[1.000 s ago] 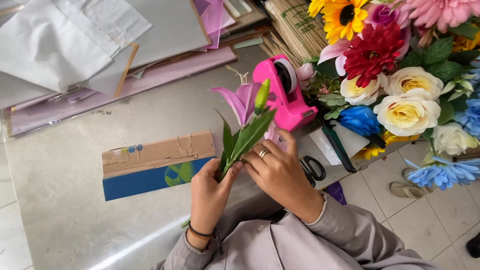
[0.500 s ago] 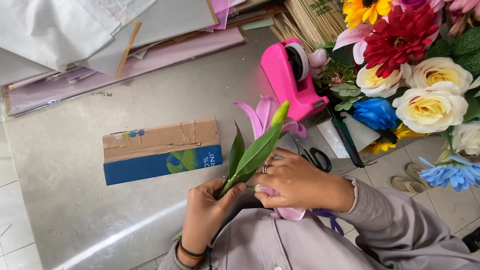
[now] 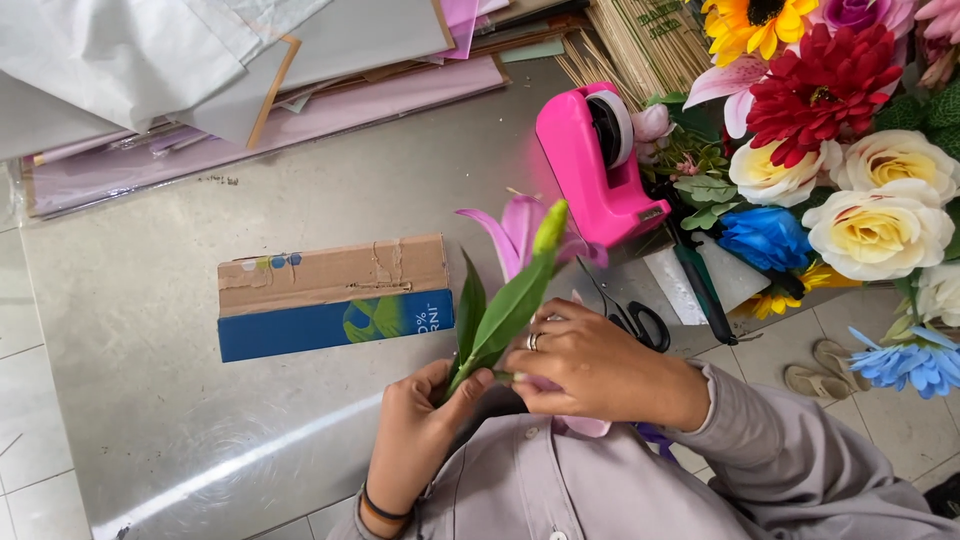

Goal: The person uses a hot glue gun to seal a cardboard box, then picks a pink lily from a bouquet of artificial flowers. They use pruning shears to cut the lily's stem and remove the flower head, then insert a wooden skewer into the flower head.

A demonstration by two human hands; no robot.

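Observation:
My left hand (image 3: 425,425) pinches the lower stem of an artificial lily stem (image 3: 505,300) that has green leaves, a green bud and pale pink petals. My right hand (image 3: 590,365), with a ring on one finger, closes on the same stem just to the right of the left hand's fingers. The flower points up and away from me over the grey table (image 3: 150,430). Both hands are close to my chest, above my grey shirt.
A brown and blue cardboard box (image 3: 330,295) lies left of the hands. A pink tape dispenser (image 3: 595,165) stands behind the flower, black scissors (image 3: 625,315) beside it. Artificial flowers (image 3: 850,150) fill the right. Paper sheets (image 3: 200,70) are stacked at the back.
Both hands and the lily stem have stayed together near my chest. The view has shifted slightly, so the hands sit lower and more to the right in the frame.

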